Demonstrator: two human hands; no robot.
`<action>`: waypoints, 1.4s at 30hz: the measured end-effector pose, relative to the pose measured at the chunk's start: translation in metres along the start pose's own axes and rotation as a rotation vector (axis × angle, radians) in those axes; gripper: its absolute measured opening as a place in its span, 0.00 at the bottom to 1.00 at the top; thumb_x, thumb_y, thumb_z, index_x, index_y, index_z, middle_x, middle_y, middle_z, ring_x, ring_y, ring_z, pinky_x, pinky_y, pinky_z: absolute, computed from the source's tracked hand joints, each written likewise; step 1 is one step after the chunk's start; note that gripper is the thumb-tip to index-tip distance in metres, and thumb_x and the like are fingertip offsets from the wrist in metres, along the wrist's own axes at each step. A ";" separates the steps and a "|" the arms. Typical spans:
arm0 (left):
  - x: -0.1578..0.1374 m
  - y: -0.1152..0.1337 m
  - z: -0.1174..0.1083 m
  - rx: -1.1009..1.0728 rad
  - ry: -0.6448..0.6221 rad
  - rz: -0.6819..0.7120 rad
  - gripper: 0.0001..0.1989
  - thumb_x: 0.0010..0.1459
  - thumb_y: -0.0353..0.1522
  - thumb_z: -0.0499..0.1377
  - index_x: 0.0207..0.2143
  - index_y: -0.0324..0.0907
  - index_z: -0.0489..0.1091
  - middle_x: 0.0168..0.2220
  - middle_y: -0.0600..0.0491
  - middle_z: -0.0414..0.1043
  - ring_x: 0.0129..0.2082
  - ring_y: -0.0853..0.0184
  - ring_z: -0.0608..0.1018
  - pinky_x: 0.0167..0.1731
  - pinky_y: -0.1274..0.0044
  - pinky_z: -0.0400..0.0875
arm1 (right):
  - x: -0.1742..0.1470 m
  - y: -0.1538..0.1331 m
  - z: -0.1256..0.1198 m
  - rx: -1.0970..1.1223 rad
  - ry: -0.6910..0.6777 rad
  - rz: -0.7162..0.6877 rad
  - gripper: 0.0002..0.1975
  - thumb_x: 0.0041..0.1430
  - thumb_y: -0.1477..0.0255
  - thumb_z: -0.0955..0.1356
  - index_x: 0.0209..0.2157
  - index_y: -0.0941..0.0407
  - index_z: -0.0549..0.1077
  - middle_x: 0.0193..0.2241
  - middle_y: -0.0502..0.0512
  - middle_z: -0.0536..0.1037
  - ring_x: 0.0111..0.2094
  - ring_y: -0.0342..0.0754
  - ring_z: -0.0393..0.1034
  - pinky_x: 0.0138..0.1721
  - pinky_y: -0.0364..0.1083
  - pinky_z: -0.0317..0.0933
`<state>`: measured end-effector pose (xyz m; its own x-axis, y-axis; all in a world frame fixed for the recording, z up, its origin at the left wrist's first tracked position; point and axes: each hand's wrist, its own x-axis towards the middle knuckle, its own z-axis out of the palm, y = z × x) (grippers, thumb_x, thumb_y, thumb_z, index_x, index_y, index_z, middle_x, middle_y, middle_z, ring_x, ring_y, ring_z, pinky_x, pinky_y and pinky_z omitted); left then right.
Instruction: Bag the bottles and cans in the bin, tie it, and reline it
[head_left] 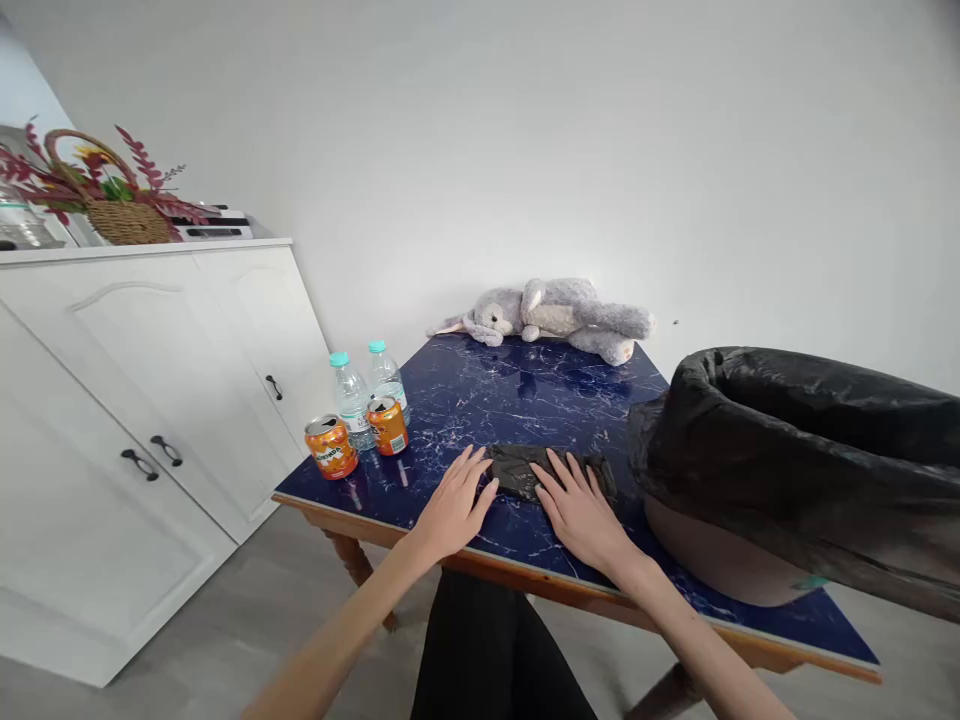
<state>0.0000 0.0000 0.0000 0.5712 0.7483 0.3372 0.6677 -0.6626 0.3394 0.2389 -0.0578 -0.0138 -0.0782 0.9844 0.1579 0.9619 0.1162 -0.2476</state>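
A folded black plastic bag (515,474) lies flat on the blue marbled tabletop (480,400) near its front edge. My left hand (450,508) rests on the table with its fingers stretched out, the fingertips and thumb at the bag's left end. Spread flat over the right part of the same bag is my right hand (581,510), covering some of it. Neither hand is closed around anything. Just to the right stands a bin (720,550) with a black liner (750,440) folded over its rim.
Two orange cans (331,448) and two water bottles (349,395) with teal caps stand at the table's left edge. A grey plush rabbit (559,310) lies at the back against the wall. White cabinets (135,400) flank the left side, a flower basket (127,220) on top.
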 end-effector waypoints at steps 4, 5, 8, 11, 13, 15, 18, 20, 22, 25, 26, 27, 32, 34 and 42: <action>-0.002 -0.003 0.004 -0.027 0.118 -0.007 0.22 0.78 0.42 0.45 0.67 0.45 0.63 0.71 0.46 0.63 0.75 0.57 0.58 0.72 0.58 0.60 | -0.022 -0.031 0.005 -0.042 0.112 0.011 0.30 0.76 0.58 0.57 0.73 0.52 0.61 0.76 0.60 0.52 0.76 0.69 0.40 0.73 0.70 0.40; -0.003 -0.003 0.004 -0.031 0.147 -0.009 0.21 0.78 0.42 0.46 0.66 0.45 0.63 0.70 0.46 0.65 0.75 0.57 0.59 0.71 0.58 0.60 | -0.031 -0.042 0.008 -0.044 0.133 0.006 0.31 0.76 0.56 0.57 0.73 0.53 0.61 0.76 0.61 0.52 0.76 0.70 0.41 0.72 0.71 0.40; -0.004 -0.003 0.004 -0.043 0.188 -0.017 0.19 0.77 0.41 0.47 0.64 0.47 0.65 0.68 0.47 0.67 0.74 0.56 0.61 0.70 0.58 0.63 | -0.050 -0.071 0.017 -0.054 0.112 0.030 0.35 0.74 0.50 0.58 0.73 0.55 0.61 0.75 0.66 0.52 0.74 0.77 0.44 0.69 0.76 0.43; -0.004 -0.002 0.004 -0.049 0.194 -0.023 0.19 0.77 0.41 0.48 0.63 0.47 0.65 0.67 0.47 0.69 0.73 0.56 0.63 0.69 0.58 0.64 | -0.050 -0.084 0.018 -0.080 0.070 0.077 0.37 0.73 0.49 0.59 0.73 0.57 0.62 0.74 0.71 0.55 0.73 0.81 0.45 0.67 0.79 0.43; -0.004 -0.002 0.004 -0.048 0.209 -0.026 0.18 0.77 0.41 0.48 0.63 0.46 0.65 0.67 0.46 0.70 0.72 0.56 0.64 0.68 0.58 0.65 | -0.041 -0.084 0.015 -0.099 0.062 0.108 0.37 0.74 0.50 0.57 0.72 0.59 0.62 0.73 0.73 0.57 0.73 0.81 0.46 0.67 0.78 0.43; -0.004 -0.002 0.004 -0.045 0.230 -0.024 0.18 0.77 0.40 0.49 0.62 0.46 0.66 0.66 0.46 0.71 0.72 0.56 0.65 0.68 0.57 0.65 | -0.029 -0.079 0.010 -0.112 0.050 0.137 0.36 0.75 0.51 0.56 0.72 0.60 0.62 0.73 0.72 0.58 0.73 0.80 0.47 0.67 0.76 0.43; -0.003 -0.003 0.005 -0.042 0.253 -0.015 0.17 0.77 0.40 0.49 0.61 0.45 0.66 0.64 0.45 0.72 0.70 0.56 0.67 0.67 0.57 0.66 | -0.011 -0.064 0.007 -0.117 0.025 0.169 0.35 0.76 0.52 0.55 0.73 0.59 0.61 0.73 0.71 0.56 0.73 0.79 0.46 0.67 0.76 0.42; -0.003 -0.003 0.005 -0.041 0.256 -0.011 0.17 0.77 0.40 0.49 0.60 0.45 0.66 0.63 0.45 0.73 0.69 0.55 0.68 0.67 0.57 0.66 | 0.001 -0.051 0.007 -0.110 0.014 0.190 0.35 0.76 0.53 0.55 0.73 0.58 0.60 0.74 0.70 0.56 0.73 0.79 0.45 0.67 0.77 0.41; -0.003 -0.003 0.005 -0.041 0.250 -0.012 0.17 0.77 0.40 0.49 0.60 0.45 0.66 0.63 0.45 0.73 0.69 0.55 0.68 0.67 0.56 0.66 | 0.014 -0.036 0.009 -0.085 0.013 0.218 0.34 0.76 0.53 0.56 0.73 0.58 0.60 0.74 0.69 0.57 0.73 0.80 0.45 0.67 0.77 0.41; -0.003 -0.003 0.004 -0.046 0.236 -0.023 0.17 0.77 0.40 0.49 0.60 0.45 0.66 0.63 0.45 0.73 0.70 0.55 0.68 0.67 0.57 0.66 | 0.034 -0.013 0.012 -0.047 0.029 0.257 0.34 0.76 0.54 0.56 0.72 0.59 0.62 0.73 0.69 0.57 0.73 0.79 0.45 0.67 0.77 0.41; -0.004 -0.003 0.004 -0.047 0.235 -0.026 0.17 0.77 0.40 0.49 0.60 0.45 0.66 0.63 0.45 0.73 0.70 0.55 0.68 0.67 0.56 0.66 | 0.040 -0.006 0.013 -0.040 0.038 0.271 0.34 0.76 0.54 0.56 0.72 0.59 0.62 0.73 0.69 0.57 0.73 0.78 0.45 0.67 0.77 0.41; -0.004 -0.003 0.004 -0.049 0.234 -0.028 0.17 0.77 0.40 0.48 0.61 0.45 0.66 0.63 0.45 0.73 0.69 0.55 0.68 0.67 0.56 0.66 | 0.046 0.001 0.015 -0.033 0.047 0.286 0.34 0.76 0.54 0.55 0.72 0.59 0.62 0.73 0.69 0.57 0.73 0.78 0.44 0.67 0.77 0.40; -0.004 -0.003 0.004 -0.048 0.225 -0.034 0.17 0.77 0.40 0.48 0.61 0.45 0.66 0.62 0.44 0.73 0.69 0.53 0.69 0.66 0.55 0.68 | 0.070 0.031 0.019 0.025 0.123 0.394 0.33 0.75 0.54 0.53 0.70 0.58 0.66 0.73 0.67 0.59 0.73 0.74 0.46 0.69 0.74 0.39; -0.004 -0.003 0.004 -0.045 0.227 -0.034 0.17 0.77 0.40 0.48 0.60 0.45 0.66 0.62 0.44 0.74 0.68 0.54 0.69 0.66 0.55 0.68 | 0.077 0.042 0.020 0.049 0.173 0.456 0.33 0.75 0.55 0.54 0.68 0.60 0.67 0.72 0.68 0.60 0.73 0.73 0.47 0.70 0.71 0.40; -0.004 -0.002 0.003 -0.048 0.267 -0.010 0.14 0.76 0.39 0.49 0.57 0.45 0.68 0.58 0.45 0.76 0.66 0.54 0.72 0.64 0.56 0.70 | 0.094 0.071 0.008 0.140 0.361 0.687 0.34 0.72 0.62 0.57 0.62 0.80 0.63 0.61 0.90 0.67 0.65 0.75 0.61 0.64 0.64 0.54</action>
<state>-0.0023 -0.0012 -0.0048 0.4141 0.7244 0.5511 0.6454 -0.6606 0.3834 0.2974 0.0437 -0.0239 0.6348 0.7405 0.2204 0.7201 -0.4637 -0.5162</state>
